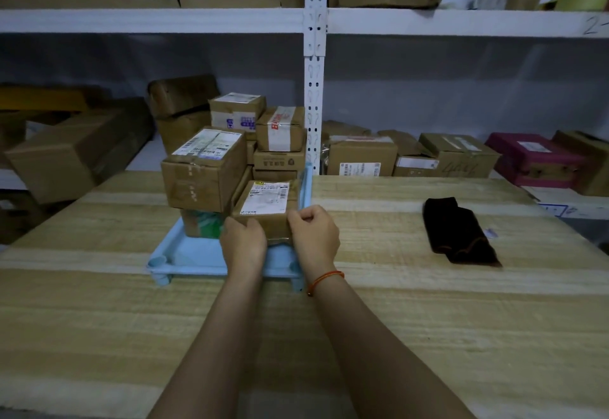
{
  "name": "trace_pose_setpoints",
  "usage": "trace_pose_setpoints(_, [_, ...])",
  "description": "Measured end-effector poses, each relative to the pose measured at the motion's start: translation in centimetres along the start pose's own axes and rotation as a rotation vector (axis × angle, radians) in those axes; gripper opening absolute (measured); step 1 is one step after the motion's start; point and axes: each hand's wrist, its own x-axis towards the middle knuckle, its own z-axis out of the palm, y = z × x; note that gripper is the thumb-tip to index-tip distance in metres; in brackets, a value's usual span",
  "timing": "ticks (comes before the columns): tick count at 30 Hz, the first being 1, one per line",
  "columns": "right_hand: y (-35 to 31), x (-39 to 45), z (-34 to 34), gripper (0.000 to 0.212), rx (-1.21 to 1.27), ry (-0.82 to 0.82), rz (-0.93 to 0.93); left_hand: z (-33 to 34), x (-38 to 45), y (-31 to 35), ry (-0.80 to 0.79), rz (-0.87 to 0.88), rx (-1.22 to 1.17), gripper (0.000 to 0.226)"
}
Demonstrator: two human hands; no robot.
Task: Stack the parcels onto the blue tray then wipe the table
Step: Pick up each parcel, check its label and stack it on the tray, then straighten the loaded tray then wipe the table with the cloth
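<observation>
With curled fingers, our left hand (244, 240) and right hand (314, 235) grip the near corners of a labelled cardboard parcel (265, 202) sitting on the blue tray (184, 254) beside stacked boxes (204, 168).

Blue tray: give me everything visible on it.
The blue tray is light blue, plastic-looking, with a raised rim and round corner sockets over short legs. It sits flat on the wooden table, loaded with stacked cardboard parcels. Both hands hold the front parcel at its near end, the left hand and right hand above the tray's near right part.
</observation>
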Motion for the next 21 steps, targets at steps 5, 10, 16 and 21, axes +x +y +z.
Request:
trace_pose_setpoints(5, [0.6,0.5,0.8,0.015,-0.034,-0.024,-0.008,0.6,-0.5,0.0,0.017,-0.033,-0.108,0.036])
trace_pose_setpoints(10, [0.9,1.0,0.9,0.016,-0.059,-0.030,-0.025,0.6,-0.2,-0.4,-0.020,-0.003,-0.039,0.031])
trace_pose_setpoints(16, [0.9,1.0,0.1,0.015,-0.004,-0.052,-0.005,0.7,-0.7,-0.1,-0.044,-0.020,-0.028,0.033])
trace_pose_setpoints(21, [0.9,1.4,-1.2,0.011,-0.059,-0.117,-0.002,1.2,-2.1,1.4,-0.015,0.029,-0.060,0.030])
